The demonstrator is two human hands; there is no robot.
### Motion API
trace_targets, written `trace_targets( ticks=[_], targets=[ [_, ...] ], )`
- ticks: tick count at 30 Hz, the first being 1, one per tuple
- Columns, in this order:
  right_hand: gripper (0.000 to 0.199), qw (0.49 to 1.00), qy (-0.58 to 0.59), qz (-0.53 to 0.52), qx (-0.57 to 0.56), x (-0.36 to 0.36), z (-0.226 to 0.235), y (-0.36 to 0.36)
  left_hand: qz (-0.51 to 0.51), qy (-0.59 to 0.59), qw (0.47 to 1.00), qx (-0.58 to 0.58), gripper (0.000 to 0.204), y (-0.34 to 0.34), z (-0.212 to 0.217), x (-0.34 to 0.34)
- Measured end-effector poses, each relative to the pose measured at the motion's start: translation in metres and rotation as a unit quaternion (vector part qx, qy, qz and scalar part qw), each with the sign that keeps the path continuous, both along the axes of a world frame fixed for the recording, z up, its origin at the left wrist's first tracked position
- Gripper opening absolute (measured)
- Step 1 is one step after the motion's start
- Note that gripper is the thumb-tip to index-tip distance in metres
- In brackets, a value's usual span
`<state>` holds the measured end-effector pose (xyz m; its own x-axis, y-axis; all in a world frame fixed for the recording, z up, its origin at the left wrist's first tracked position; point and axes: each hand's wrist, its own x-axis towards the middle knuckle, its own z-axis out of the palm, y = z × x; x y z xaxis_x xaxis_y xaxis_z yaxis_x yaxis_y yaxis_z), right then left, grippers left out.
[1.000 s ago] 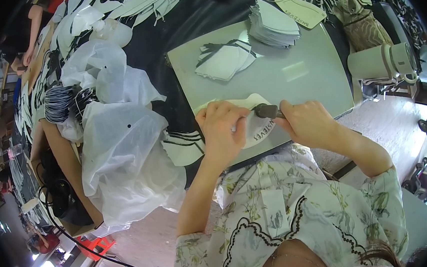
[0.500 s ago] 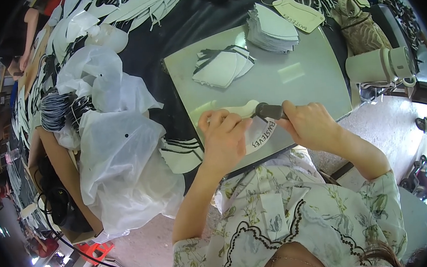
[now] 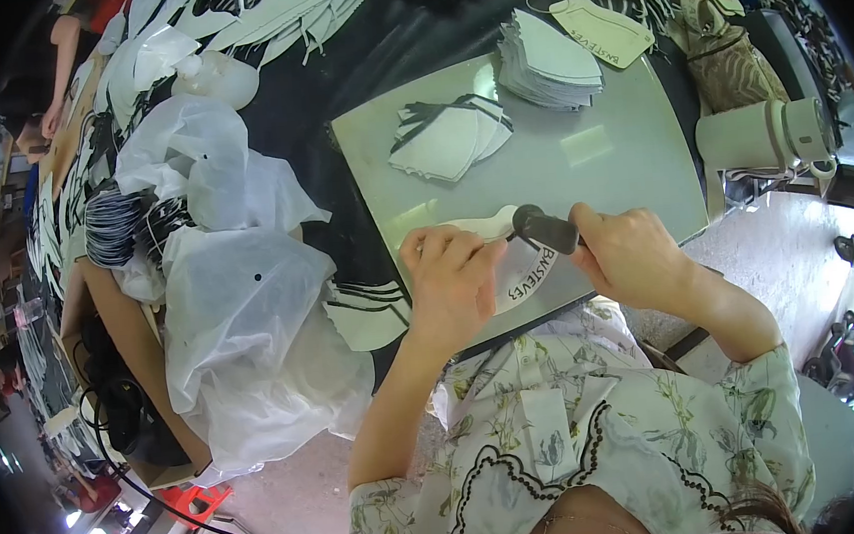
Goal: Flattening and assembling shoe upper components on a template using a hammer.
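Note:
A curved white shoe-upper piece (image 3: 525, 281) with dark lettering lies on the pale green board (image 3: 631, 176) close to my body. My left hand (image 3: 451, 283) bends its fingers down over the left part of this piece, thumb side toward the middle. In my right hand (image 3: 637, 255) is a dark hammer (image 3: 550, 231), its rounded end over the piece's upper edge, just right of my left fingertips. Whether the hammer touches the piece I cannot tell. Farther up the board lie a few white pieces with black strips (image 3: 447, 137) and a thick stack of white pieces (image 3: 550, 67).
White plastic bags (image 3: 240, 312) and a cardboard box (image 3: 138, 360) crowd the left side. White pieces with black trim (image 3: 368, 312) sit beside the board. A yellow card template (image 3: 604, 32) lies at the far right, and a white flask (image 3: 753, 136) stands at the right edge.
The hammer has tilted, its right end now lower, with my right hand slightly farther down and right. My left hand stays over the same part of the piece.

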<state>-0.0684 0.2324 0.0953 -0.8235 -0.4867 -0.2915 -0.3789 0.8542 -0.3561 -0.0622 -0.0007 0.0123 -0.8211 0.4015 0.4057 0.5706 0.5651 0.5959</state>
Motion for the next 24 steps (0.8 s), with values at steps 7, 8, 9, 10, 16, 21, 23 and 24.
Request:
trace_targets(
  ticks=[7,8,9,10,16,21,23,24],
  targets=[
    [0.027,0.997,-0.061,-0.018,0.051,-0.001,-0.010,-0.003,0.117,0.010,0.993,-0.003,0.013,0.022,-0.002,0.001],
    [0.027,0.997,-0.062,-0.019,0.050,0.000,-0.011,-0.002,0.134,0.013,0.991,-0.013,0.013,0.024,-0.003,0.002],
    [0.027,0.998,-0.056,-0.020,0.038,0.000,-0.012,-0.002,0.150,0.017,0.988,-0.023,0.013,0.025,-0.003,0.003],
    [0.027,0.998,-0.049,-0.022,0.025,0.001,-0.013,-0.001,0.149,0.016,0.988,-0.024,0.013,0.025,-0.003,0.003],
    [0.038,0.999,-0.021,-0.023,0.007,0.005,-0.019,0.001,0.045,0.074,0.992,-0.087,0.019,0.013,-0.003,0.010],
    [0.038,1.000,0.010,-0.025,-0.013,0.002,-0.011,0.001,0.009,0.109,0.982,-0.153,0.029,0.009,0.001,0.011],
    [0.038,0.999,0.021,-0.030,-0.039,0.004,-0.008,-0.001,0.014,0.115,0.982,-0.147,0.029,0.009,-0.001,0.012],
    [0.038,1.000,-0.009,-0.009,-0.005,0.002,-0.008,-0.005,0.018,0.123,0.982,-0.141,0.028,0.009,-0.002,0.013]
  ],
)
